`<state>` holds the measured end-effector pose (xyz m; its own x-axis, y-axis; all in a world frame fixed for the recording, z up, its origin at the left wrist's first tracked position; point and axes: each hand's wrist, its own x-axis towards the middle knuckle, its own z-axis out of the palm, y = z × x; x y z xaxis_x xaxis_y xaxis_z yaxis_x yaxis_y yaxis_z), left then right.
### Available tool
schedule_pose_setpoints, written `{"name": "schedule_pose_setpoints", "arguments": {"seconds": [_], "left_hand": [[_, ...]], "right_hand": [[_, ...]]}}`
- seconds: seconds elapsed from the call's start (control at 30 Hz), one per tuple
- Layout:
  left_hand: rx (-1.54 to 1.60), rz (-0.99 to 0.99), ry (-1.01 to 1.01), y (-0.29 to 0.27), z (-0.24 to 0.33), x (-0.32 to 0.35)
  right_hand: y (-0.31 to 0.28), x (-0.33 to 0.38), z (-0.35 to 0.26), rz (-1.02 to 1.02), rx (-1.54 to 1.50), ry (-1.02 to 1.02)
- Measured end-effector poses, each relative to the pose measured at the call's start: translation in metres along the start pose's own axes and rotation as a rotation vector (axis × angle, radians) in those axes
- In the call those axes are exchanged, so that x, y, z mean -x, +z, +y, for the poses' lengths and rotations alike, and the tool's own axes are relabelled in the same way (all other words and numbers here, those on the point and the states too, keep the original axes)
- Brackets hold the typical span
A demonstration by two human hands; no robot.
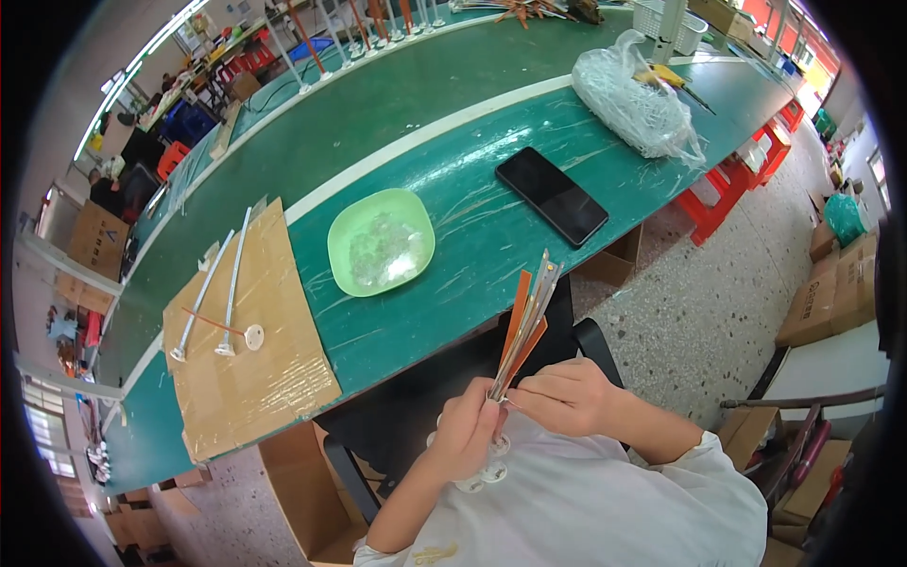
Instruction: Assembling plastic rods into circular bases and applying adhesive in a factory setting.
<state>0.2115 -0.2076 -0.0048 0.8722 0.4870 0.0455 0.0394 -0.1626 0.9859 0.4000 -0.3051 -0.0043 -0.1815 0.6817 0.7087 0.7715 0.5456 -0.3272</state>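
Note:
My left hand [461, 437] is closed around a bundle of thin flat sticks [525, 326], some orange and some silvery, fanning out at the top. Below that hand, round white disc bases [493, 471] hang at the lower end of the bundle. Beside it, my right hand [570, 397] is closed in a pinch against the bundle's lower part; what lies between its fingertips is too small to make out. On a cardboard sheet [260, 402] at the left lie two pale rods [202, 295] with white end pieces, and a white disc [254, 337] with a thin orange stick.
A light green bowl [337, 253] of small clear pieces stands on the green table [453, 312]. Farther right are a black phone [553, 196] and a clear plastic bag [628, 99]. Upright rods on bases [348, 62] line the far side. Red stools [723, 198] stand at the right.

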Motion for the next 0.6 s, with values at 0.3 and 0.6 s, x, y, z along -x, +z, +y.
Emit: {"name": "schedule_pose_setpoints", "arguments": {"seconds": [0.3,0.6], "left_hand": [[-0.348,-0.083,0.192,0.028,0.010,-0.002],[-0.103,0.016,0.116,0.014,0.004,0.010]], "right_hand": [[0.000,0.053,-0.016,-0.014,-0.940,0.833],[-0.001,0.012,-0.011,0.189,-0.067,0.025]]}}
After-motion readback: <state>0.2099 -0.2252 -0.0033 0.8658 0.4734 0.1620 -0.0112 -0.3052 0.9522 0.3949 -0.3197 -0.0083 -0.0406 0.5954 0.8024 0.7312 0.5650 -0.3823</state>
